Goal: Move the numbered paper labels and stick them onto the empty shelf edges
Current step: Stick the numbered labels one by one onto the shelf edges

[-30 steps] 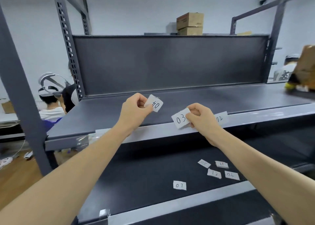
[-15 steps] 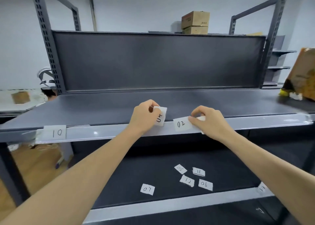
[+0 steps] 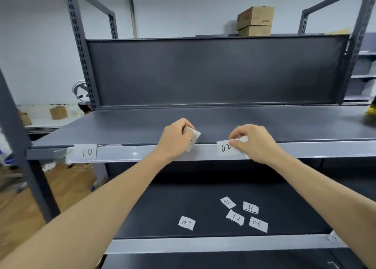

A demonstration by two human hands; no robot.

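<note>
While I stand square to the shelving rack (image 3: 85,69), its upper shelf (image 3: 142,126) runs bare across my view, with the pale front edge (image 3: 142,153) at about chest level. That strip is where labels go, since a number there faces whoever walks up.

Lower shelf (image 3: 162,203), toward 5 o'clock: loose labels wait flat, within easy reach. 07 (image 3: 186,223) lies alone. 05 (image 3: 227,202), 11 (image 3: 250,207), 12 (image 3: 235,217) and 06 (image 3: 258,224) cluster just beside one another.

Far off at 1 o'clock, two stacked cardboard boxes (image 3: 254,21) sit on top of the rack.

On the edge, out at 9 o'clock from my hands, label 10 (image 3: 85,151) is already stuck flat.

My right hand (image 3: 254,142) is curled, fingertips pinched on the right end of label 02 (image 3: 227,148), pressing it against the edge. I judge the grip keeps the paper level while it sticks. A second slip shows under those fingers; its number is hidden.

My left hand (image 3: 175,140) is closed in a pinch on another label (image 3: 192,139), held turned on end just over the edge, near 9 o'clock of 02. Its number is hidden by my fingers. I judge I hold it ready there for the bare stretch between 10 and 02.
</note>
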